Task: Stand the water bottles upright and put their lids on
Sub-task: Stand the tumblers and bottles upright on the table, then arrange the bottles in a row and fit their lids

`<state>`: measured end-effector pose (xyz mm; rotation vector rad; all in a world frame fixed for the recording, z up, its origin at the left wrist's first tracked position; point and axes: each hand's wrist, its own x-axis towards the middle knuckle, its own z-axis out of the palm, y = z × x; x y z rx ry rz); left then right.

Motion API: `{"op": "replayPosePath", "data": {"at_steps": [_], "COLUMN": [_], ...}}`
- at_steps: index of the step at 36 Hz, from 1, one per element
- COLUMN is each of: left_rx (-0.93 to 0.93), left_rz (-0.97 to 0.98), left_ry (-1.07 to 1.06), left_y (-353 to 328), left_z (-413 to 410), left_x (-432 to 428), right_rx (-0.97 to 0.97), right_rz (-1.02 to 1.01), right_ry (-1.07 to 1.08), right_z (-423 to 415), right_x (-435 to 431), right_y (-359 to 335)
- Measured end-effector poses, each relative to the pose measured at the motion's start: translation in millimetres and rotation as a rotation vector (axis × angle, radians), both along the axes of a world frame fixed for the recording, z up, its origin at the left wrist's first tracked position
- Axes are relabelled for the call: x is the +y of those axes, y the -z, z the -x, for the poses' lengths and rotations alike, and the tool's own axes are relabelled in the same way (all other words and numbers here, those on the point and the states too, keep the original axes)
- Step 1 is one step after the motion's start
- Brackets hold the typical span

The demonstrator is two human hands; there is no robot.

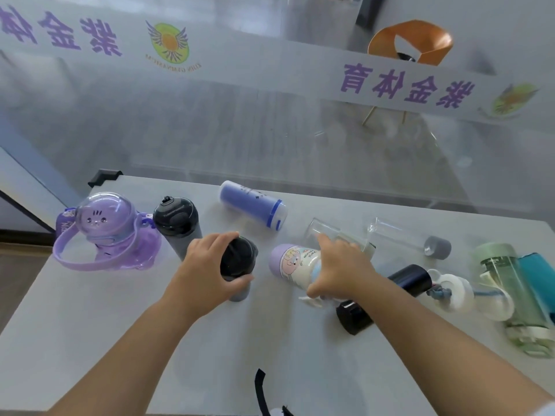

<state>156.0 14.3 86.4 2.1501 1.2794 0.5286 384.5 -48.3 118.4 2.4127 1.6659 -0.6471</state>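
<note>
Black lid [238, 259] in left hand [207, 265], cartoon bottle [295, 261] in right hand [339, 265].

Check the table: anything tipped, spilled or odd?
No spill shows, but several bottles lie on their sides: the blue bottle at the back, the clear grey-capped bottle, the black bottle and the cartoon bottle under the right hand.

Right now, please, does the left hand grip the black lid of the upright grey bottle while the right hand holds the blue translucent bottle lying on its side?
Not quite: in the head view the right hand holds the lilac-capped cartoon-printed bottle lying on its side; the blue translucent bottle lies untouched.
</note>
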Motion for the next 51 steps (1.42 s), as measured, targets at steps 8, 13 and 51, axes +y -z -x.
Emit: {"op": "replayPosePath", "data": {"at_steps": [8,13,51], "left_rx": [0.011,-0.007,0.272], "left_rz": [-0.014,-0.029,-0.066], "left_ry": [-0.028,-0.042,-0.156], "left_y": [-3,-4,-4], "left_z": [4,5,-91], "left_x": [2,2,-118], "right_rx": [0.019,0.012,0.178], "right_rz": [0.018,0.007,-0.281], "right_ry": [-0.15,-0.235,-0.087], "right_z": [14,20,-156], "right_x": [35,49,-112], "right_y": [-23,-17,-4]}}
